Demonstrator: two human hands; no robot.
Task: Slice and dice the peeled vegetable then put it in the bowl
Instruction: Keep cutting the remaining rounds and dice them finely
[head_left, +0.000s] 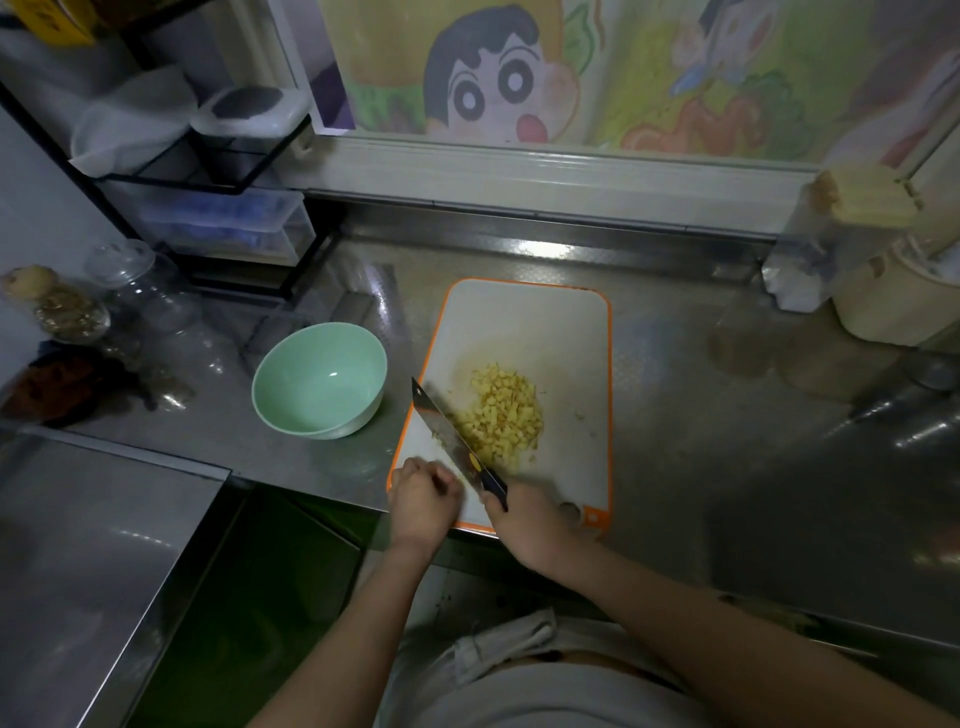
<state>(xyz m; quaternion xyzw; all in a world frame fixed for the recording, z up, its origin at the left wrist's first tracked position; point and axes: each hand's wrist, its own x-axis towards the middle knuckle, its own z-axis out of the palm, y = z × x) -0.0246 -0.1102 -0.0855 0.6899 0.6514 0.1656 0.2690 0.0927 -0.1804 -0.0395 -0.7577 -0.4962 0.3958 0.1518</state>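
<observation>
The steel surface carries an orange-rimmed cutting board at frame centre, with an empty green bowl just left of it. The diced vegetable lies heaped on the board's lower half. The cleaver slants from lower right to upper left along the heap's left edge, between heap and bowl. The right hand wraps its fingers round the handle; the left hand, nearer the bowl, has fingers curled, seemingly on nothing
</observation>
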